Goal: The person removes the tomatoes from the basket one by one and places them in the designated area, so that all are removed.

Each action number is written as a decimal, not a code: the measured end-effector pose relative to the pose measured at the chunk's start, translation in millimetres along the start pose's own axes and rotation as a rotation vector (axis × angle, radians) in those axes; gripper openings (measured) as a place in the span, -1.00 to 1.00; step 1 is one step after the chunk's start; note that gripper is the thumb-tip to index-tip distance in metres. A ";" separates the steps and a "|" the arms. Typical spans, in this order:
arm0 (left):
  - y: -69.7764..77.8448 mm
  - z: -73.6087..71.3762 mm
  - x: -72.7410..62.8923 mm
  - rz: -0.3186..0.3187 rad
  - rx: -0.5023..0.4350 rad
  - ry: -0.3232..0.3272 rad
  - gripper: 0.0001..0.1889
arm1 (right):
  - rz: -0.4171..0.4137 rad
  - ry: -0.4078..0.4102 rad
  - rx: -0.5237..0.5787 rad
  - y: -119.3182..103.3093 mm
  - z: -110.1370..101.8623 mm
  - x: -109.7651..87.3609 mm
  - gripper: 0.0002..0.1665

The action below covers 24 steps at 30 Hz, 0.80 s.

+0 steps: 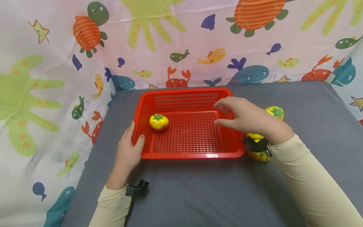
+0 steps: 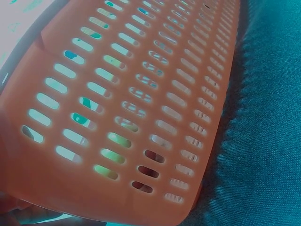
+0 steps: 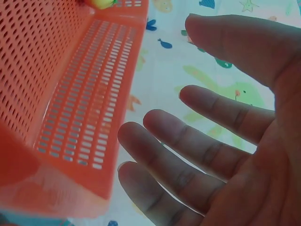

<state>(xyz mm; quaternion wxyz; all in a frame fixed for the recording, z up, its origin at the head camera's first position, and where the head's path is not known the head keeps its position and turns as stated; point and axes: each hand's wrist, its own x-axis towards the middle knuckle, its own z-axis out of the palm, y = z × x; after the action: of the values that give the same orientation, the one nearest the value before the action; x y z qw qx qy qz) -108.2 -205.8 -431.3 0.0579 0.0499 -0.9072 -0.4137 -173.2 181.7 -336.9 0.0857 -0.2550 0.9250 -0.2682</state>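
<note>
A red plastic basket [image 1: 185,155] with slotted walls stands on the grey cloth. Inside it, toward the left, sits one yellow tomato-like fruit [image 1: 159,122], reddish below with a green leafy top. My left hand [image 1: 129,153] grips the basket's left side near the front corner, thumb over the rim. In the left wrist view the slotted basket wall [image 2: 136,113] fills most of the picture. My right hand [image 1: 241,115] hovers over the right rim, fingers apart and slightly bent, holding nothing. The right wrist view shows its spread fingers [image 3: 178,136] beside the basket.
More yellow fruits lie right of the basket, partly hidden by my right arm: one at the back [image 1: 275,112] and another near the front corner [image 1: 259,156]. A curtain [image 1: 158,69] printed with sea animals hangs behind the table and along its left side.
</note>
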 end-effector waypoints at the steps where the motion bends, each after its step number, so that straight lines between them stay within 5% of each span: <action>1: -0.3 0.2 0.0 -0.002 0.002 -0.002 -0.22 | -0.006 -0.001 -0.003 -1.0 1.1 2.6 -0.41; 15: -4.1 0.2 4.3 0.053 0.005 0.037 -0.25 | -0.033 -0.053 0.015 -12.2 22.3 40.8 -0.42; 24: -4.7 1.0 2.9 0.035 0.000 0.017 -0.25 | -0.053 -0.121 -0.026 -22.7 38.9 58.6 -0.40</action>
<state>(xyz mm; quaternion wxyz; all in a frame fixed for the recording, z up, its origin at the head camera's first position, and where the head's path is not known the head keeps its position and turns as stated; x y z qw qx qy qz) -111.0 -208.5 -435.3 0.0729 0.0377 -0.9075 -0.4119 -202.1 117.3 -358.7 0.1309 -0.2960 0.9145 -0.2426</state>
